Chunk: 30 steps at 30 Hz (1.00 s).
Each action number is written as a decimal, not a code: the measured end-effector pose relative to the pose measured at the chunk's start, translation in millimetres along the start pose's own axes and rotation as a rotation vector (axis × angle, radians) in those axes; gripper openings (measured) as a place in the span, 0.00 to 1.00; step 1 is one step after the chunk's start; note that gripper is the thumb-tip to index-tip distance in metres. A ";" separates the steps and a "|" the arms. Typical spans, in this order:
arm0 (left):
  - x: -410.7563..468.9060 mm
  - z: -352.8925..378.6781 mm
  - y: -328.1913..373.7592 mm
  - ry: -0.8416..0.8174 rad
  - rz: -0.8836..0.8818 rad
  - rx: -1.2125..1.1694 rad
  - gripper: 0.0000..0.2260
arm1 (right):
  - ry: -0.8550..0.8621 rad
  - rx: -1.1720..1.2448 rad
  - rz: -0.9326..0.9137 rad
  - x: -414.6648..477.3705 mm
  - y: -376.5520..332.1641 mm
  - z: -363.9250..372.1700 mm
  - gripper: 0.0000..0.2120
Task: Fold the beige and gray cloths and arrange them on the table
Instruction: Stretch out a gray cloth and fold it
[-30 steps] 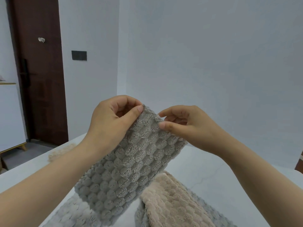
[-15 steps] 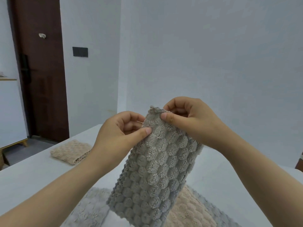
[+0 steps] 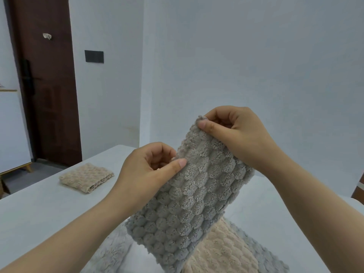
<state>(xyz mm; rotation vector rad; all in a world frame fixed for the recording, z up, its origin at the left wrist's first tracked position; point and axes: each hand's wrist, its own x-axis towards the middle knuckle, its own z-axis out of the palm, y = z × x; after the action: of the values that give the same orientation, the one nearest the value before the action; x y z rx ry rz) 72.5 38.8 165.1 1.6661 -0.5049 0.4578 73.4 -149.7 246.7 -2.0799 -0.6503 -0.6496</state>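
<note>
Three gray cloths (image 3: 189,201), two beige cloths (image 3: 86,177).

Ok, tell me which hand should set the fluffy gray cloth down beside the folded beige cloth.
Probably the left hand. It pinches the fluffy gray cloth's lower corner on the side nearer the folded beige cloth, far left on the white table. The right hand holds the upper corner, farther away.

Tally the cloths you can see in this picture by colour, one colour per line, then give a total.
Gray: 3 – the gray cloth held up by the left hand and right hand, a flat gray cloth, and a gray cloth edge under the lying beige cloth.
Beige: 2 – that one and the folded beige cloth.
Total: 5
</note>
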 end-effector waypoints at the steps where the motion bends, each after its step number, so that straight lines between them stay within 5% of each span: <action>1: -1.3 0.1 -3.0 -0.007 -0.003 0.015 0.15 | 0.012 -0.007 -0.002 0.7 1.3 -0.7 0.08; 7: -10.8 -1.2 -23.9 -0.049 -0.057 0.125 0.10 | 0.058 -0.044 0.019 -0.4 10.6 -1.8 0.08; 28: -37.4 -30.4 -90.0 -0.246 -0.269 0.297 0.25 | 0.208 -0.094 0.091 -4.5 32.0 -13.2 0.08; 30: -38.0 -33.8 -95.2 -0.246 -0.307 0.284 0.20 | 0.224 -0.088 0.097 -4.8 33.5 -15.4 0.08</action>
<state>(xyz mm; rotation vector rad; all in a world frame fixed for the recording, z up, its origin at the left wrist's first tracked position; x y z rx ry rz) 94.5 87.3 71.3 2.0490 -0.3635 0.0997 88.3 -180.7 232.7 -2.0662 -0.3978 -0.8532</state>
